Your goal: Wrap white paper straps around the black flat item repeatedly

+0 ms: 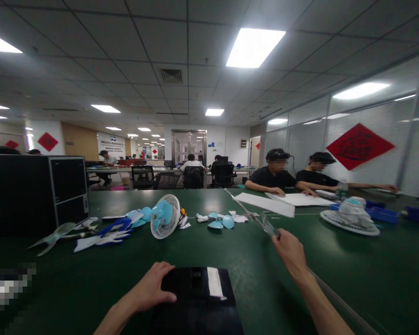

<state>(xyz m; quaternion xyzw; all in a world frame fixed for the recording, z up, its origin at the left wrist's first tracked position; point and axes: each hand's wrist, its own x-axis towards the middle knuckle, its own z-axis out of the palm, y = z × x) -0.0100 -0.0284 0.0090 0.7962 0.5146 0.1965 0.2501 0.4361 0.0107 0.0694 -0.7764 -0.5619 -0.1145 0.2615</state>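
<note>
My left hand (pixel 152 286) rests on the left edge of a flat black device (pixel 199 298) lying on the green table (pixel 91 274) just in front of me, fingers curled over its corner. A white strip marks the device's top. My right hand (pixel 290 253) is raised further out to the right, closed on a small clear object (pixel 268 225) that I cannot name. A small white and light-blue fan (pixel 165 216) stands beyond the device, with light-blue and white fan parts (pixel 220 220) scattered beside it.
A black box-shaped case (pixel 35 190) stands at the left. Blue and white loose parts (pixel 104 235) lie near it. White sheets (pixel 282 202) lie before two seated people at the right, near a white fan grille (pixel 349 218) and blue trays (pixel 384 214). More people sit at desks behind.
</note>
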